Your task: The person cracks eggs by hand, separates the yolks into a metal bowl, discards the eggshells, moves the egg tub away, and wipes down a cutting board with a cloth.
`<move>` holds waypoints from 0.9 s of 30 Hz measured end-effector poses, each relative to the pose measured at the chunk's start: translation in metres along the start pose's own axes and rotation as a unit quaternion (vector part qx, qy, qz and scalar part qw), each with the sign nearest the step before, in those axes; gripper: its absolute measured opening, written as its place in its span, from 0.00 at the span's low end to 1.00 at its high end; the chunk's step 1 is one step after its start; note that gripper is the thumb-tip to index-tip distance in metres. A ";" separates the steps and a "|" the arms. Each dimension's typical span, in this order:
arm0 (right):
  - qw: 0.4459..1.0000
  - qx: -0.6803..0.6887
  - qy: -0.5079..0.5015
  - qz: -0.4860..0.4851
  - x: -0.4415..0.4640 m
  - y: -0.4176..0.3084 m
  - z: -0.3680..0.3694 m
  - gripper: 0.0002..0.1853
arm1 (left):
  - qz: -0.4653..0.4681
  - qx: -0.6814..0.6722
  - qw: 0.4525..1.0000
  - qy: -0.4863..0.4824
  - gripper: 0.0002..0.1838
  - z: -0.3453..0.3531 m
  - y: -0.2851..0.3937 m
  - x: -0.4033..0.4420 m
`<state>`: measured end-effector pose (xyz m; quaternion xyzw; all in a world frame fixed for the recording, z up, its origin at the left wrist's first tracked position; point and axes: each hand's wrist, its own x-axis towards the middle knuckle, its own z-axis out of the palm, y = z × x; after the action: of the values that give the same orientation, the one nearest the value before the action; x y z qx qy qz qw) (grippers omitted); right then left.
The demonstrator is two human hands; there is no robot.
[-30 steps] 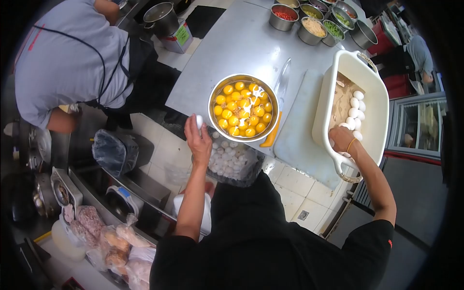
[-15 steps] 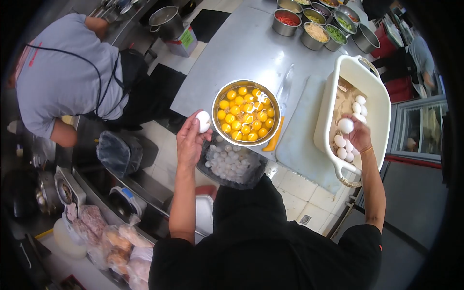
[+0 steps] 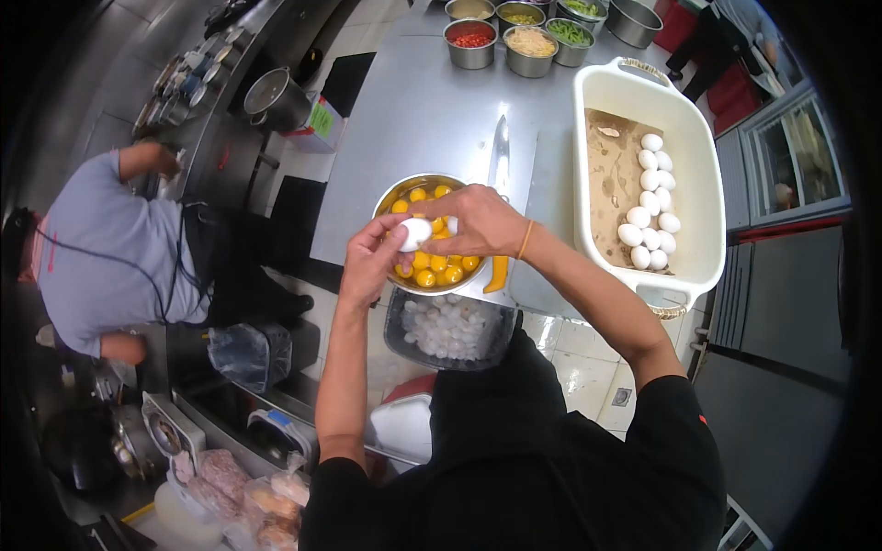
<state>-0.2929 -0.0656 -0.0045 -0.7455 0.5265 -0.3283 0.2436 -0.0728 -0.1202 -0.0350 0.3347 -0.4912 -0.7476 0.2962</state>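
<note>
Over the steel bowl (image 3: 382,204) of egg yolks, my left hand (image 3: 367,257) grips a white egg (image 3: 415,235) between thumb and fingers. My right hand (image 3: 487,220) is curled beside it, its fingertips at that egg. Another white egg (image 3: 451,225) shows partly between the right hand's fingers, mostly hidden. Below the bowl, a bin (image 3: 397,340) lined with dark plastic holds a heap of eggshells (image 3: 446,326). To the right, several whole eggs (image 3: 650,202) lie on brown cardboard inside a white tub (image 3: 584,174) with rope-wrapped handles.
A knife (image 3: 500,156) with a yellow handle lies on the steel table (image 3: 404,119), beside a cutting board (image 3: 551,165). Steel containers (image 3: 529,60) of chopped food stand at the far end. A person in a grey shirt (image 3: 124,253) works at the left.
My right hand has come from the tub to the bowl with an egg. My left hand has moved in over the bowl's near side. The view has shifted.
</note>
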 end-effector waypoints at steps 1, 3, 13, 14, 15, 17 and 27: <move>1.000 0.009 -0.004 -0.001 0.001 0.005 0.005 0.25 | 0.009 0.024 1.000 -0.011 0.15 -0.001 -0.001 0.001; 0.999 0.027 -0.015 -0.004 0.003 0.013 0.012 0.25 | 0.029 0.069 0.997 -0.031 0.17 -0.005 -0.006 0.002; 0.997 0.064 0.027 -0.031 0.000 0.018 0.021 0.23 | 0.103 0.115 0.988 0.027 0.20 0.005 -0.018 0.005; 0.998 0.054 0.024 -0.030 0.000 0.016 0.020 0.23 | 0.101 0.130 0.986 0.035 0.21 0.007 -0.017 0.005; 0.998 0.044 0.020 -0.029 0.001 0.014 0.019 0.24 | 0.099 0.145 0.983 0.045 0.21 0.009 -0.017 0.005; 0.999 0.020 0.007 -0.030 0.002 0.012 0.017 0.25 | 0.104 0.172 0.978 0.057 0.21 0.010 -0.019 0.006; 0.994 -0.092 0.040 0.048 -0.021 -0.003 -0.005 0.20 | 0.231 0.493 0.822 0.167 0.19 0.024 0.012 -0.023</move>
<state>-0.2995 -0.0452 -0.0032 -0.7245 0.5995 -0.2959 0.1678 -0.0766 -0.0938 -0.0118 0.4323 -0.8002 -0.2478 0.3336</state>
